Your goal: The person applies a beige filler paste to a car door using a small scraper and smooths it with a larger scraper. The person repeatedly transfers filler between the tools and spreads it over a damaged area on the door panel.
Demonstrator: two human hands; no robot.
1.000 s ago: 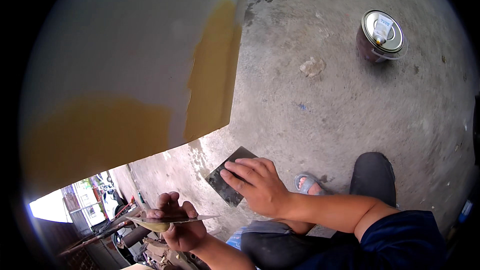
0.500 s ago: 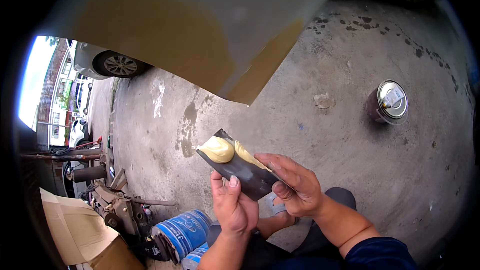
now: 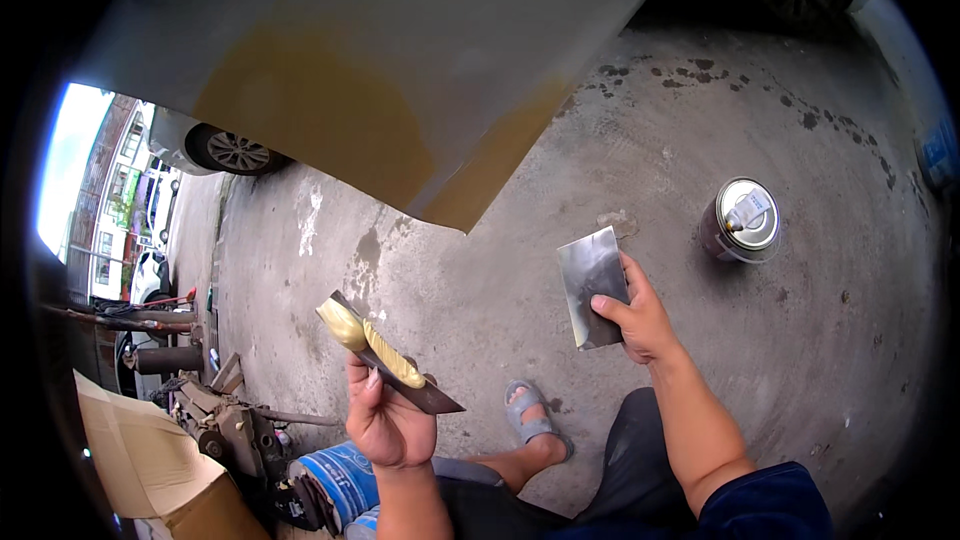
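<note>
My left hand (image 3: 392, 430) holds up a dark, flat putty spreader (image 3: 432, 399), its fingers and thumb closed on the lower edge. A smooth lump and a long ridge of pale yellow putty (image 3: 345, 326) lie on top. Well apart from it, my right hand (image 3: 643, 322) grips a second dark rectangular spreader (image 3: 596, 272), thumb pressed across its face, with a thin yellowish trace at the lower corner. Above and ahead of both hands hangs a grey car panel (image 3: 430, 10) with yellow-brown filler patches (image 3: 310, 105) along its lower part. Neither spreader touches the panel.
A round tin (image 3: 722, 235) with a small tube on its lid stands on the concrete floor (image 3: 500, 310) to the right. Lower left are a cardboard box (image 3: 150, 450), a blue drum (image 3: 345, 475) and a rusty metal jack (image 3: 235, 425). Car wheels show behind the panel.
My hands have parted: the right spreader moved off the left one, to the right and up. My left hand shifted left and down with its putty-loaded spreader.
</note>
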